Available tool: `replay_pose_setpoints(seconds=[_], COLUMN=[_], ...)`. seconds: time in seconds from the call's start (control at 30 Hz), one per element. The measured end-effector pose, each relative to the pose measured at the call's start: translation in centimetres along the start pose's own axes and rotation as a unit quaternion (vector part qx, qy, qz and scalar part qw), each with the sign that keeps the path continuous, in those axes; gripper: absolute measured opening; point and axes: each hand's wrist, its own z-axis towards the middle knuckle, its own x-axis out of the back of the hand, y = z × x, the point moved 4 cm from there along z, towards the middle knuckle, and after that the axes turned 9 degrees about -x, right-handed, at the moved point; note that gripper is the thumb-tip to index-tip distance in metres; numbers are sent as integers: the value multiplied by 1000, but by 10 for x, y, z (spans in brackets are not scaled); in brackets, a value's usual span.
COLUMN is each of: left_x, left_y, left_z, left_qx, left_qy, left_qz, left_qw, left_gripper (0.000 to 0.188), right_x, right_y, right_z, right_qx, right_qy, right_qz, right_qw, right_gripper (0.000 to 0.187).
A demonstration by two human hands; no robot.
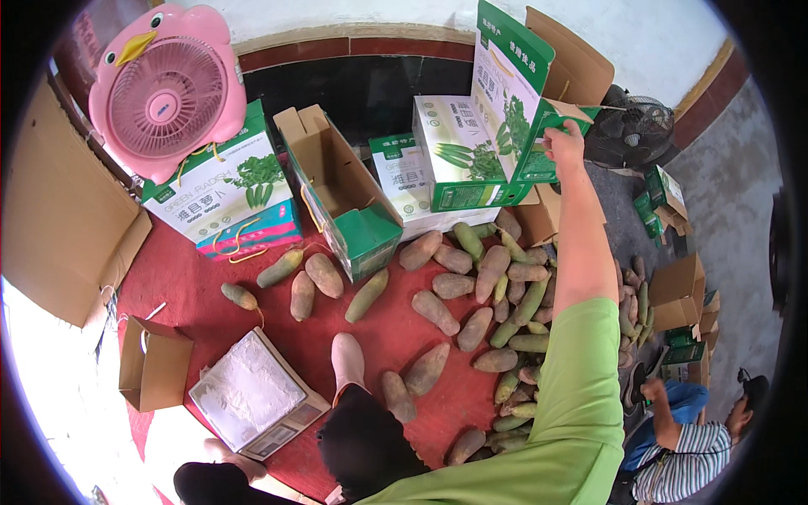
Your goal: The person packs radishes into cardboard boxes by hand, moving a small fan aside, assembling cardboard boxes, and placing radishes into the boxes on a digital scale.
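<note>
My right arm, in a lime green sleeve, stretches far forward. At its end my right hand [566, 145] is closed on the edge of a green and white printed carton [469, 160], by its raised lid and side flap. The carton stands on other boxes against the wall, with a picture of leafy radishes on its front. My left hand is out of sight. Below the carton, many radishes [433, 311], green or coated with brown soil, lie loose on the red mat [278, 324].
A flat scale [248, 391] and a small brown box [156, 364] stand near my feet. An opened carton [341, 181] stands beside a radish carton topped by a pink fan [167, 97]. A black fan [631, 130] is far right. Another person [690, 446] sits at lower right.
</note>
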Motion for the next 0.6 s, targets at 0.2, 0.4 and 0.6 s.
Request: replay_pose_setpoints(seconds=[0.2, 0.4, 0.6], left_x=[47, 28, -37], left_y=[0, 84, 178], left_z=[-12, -21, -42], left_qx=[2, -57, -169], left_qy=[34, 33, -50], left_qz=[-44, 109, 102], left_qw=[998, 992, 979], left_gripper=[54, 47, 34], right_x=[-7, 47, 69], right_y=[2, -58, -114], right_z=[-61, -165, -249], right_qx=[17, -14, 55], right_qy=[-23, 0, -220], right_qz=[162, 242, 249], right_qw=[986, 970, 942], right_gripper=[49, 47, 27])
